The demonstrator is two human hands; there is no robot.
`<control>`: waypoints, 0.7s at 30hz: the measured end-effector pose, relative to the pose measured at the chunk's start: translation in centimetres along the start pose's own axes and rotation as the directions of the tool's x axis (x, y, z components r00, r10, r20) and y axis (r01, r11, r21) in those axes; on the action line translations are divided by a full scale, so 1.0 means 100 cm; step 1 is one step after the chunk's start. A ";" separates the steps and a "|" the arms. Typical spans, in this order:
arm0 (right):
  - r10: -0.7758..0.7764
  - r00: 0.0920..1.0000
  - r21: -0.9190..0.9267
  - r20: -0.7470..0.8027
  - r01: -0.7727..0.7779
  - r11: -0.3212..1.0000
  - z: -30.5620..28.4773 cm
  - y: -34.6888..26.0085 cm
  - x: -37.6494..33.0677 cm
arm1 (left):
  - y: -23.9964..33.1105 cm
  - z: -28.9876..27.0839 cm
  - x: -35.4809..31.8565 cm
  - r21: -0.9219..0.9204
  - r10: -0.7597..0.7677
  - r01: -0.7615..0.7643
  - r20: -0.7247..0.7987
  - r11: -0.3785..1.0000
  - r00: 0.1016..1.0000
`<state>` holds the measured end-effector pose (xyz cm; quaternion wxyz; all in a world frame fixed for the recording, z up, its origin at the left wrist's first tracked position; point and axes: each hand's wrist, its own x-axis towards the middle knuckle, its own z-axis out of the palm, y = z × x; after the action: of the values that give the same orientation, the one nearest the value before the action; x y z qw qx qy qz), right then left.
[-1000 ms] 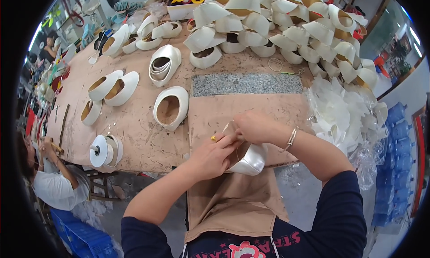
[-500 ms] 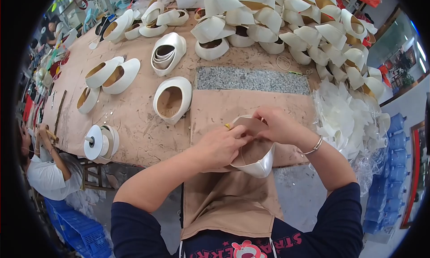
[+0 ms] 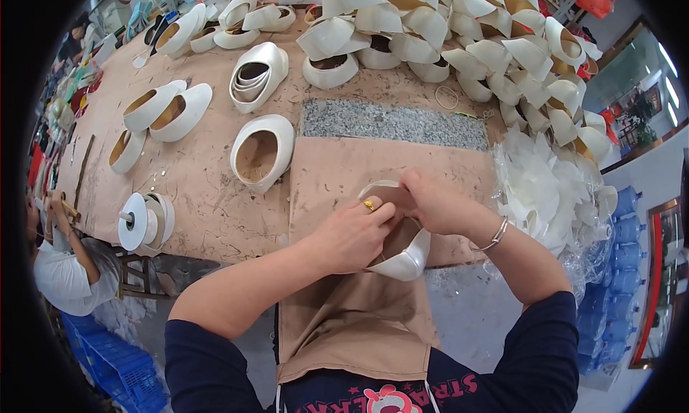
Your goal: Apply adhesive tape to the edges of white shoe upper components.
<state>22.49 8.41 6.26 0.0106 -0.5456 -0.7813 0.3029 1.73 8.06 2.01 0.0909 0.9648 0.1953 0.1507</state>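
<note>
A white shoe upper [image 3: 405,264] with a tan lining stands at the near edge of the table, its rounded, glossy end toward me. My left hand [image 3: 355,230], a gold ring on one finger, is closed on its left side with the fingertips down in the opening. From the right, my right hand [image 3: 434,203] pinches the upper's far edge and lining between thumb and fingers. Exactly what the left fingertips press inside is hidden. Farther off, to the left of my hands, another white shoe upper [image 3: 263,153] lies with its opening up.
Many white uppers [image 3: 502,58] are heaped at the far right. White pieces in clear plastic [image 3: 545,190] lie at right. A tape reel [image 3: 136,221] stands at the left edge. A grey speckled slab [image 3: 395,122] lies beyond my hands. A co-worker [image 3: 72,269] sits at far left.
My left fingers have gone deeper into the upper's opening, and the upper has turned slightly in my hands. The whole scene has shifted a little left in the picture.
</note>
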 end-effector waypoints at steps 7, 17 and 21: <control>0.102 0.993 -0.146 0.053 -0.093 0.985 -0.012 0.025 -0.023 | 0.003 0.000 0.032 -0.085 -0.083 0.098 0.165 0.991 0.983; -0.085 0.899 0.074 -0.429 0.129 0.989 0.010 -0.006 -0.037 | -0.062 0.020 0.052 0.216 -0.369 0.390 -0.135 0.895 0.920; -0.531 0.705 -0.538 -0.469 0.249 0.806 0.027 -0.052 -0.060 | -0.050 0.010 0.029 0.099 -0.321 0.399 -0.434 0.912 0.842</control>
<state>19.60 0.91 8.43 0.2005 -0.4170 -0.8831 -0.0778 2.88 13.69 0.65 -0.0151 0.8618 0.4012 0.3101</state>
